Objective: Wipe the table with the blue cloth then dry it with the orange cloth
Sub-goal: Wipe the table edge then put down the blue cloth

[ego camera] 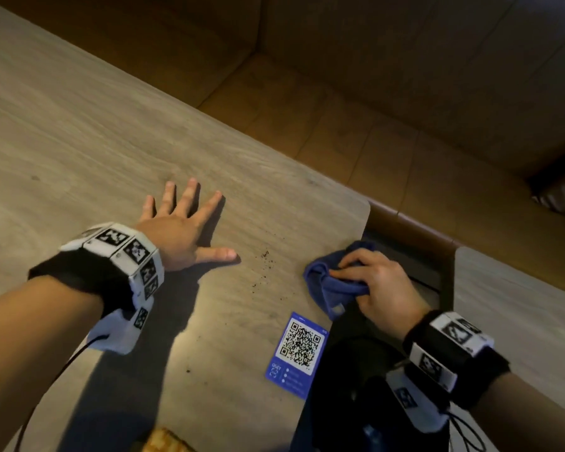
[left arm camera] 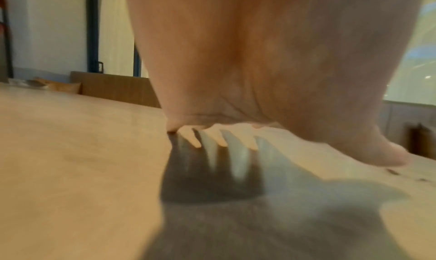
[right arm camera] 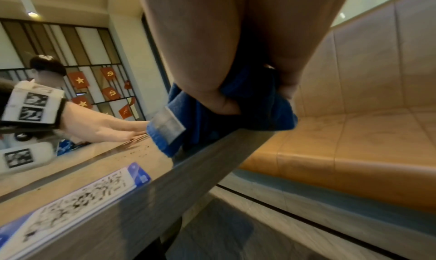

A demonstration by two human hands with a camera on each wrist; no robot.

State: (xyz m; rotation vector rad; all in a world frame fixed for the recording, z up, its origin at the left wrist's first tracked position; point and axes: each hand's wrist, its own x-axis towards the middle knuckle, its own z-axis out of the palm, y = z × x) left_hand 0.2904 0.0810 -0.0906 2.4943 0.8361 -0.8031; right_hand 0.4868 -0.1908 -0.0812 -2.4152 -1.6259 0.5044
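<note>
Table (ego camera: 79, 132): QR card (ego camera: 299, 353) reads "QUÉT".

We counted two hands: one left hand (ego camera: 177, 236), spread flat with five fingers on the table (ego camera: 79, 141), and one right hand (ego camera: 379, 288). We saw one blue cloth (ego camera: 333, 285) at the table's right edge, one blue QR-code card (ego camera: 299, 353) by that same edge, and one loose scatter of dark crumbs (ego camera: 261, 272), too fine to number. Each wrist carried one marker band.
</note>
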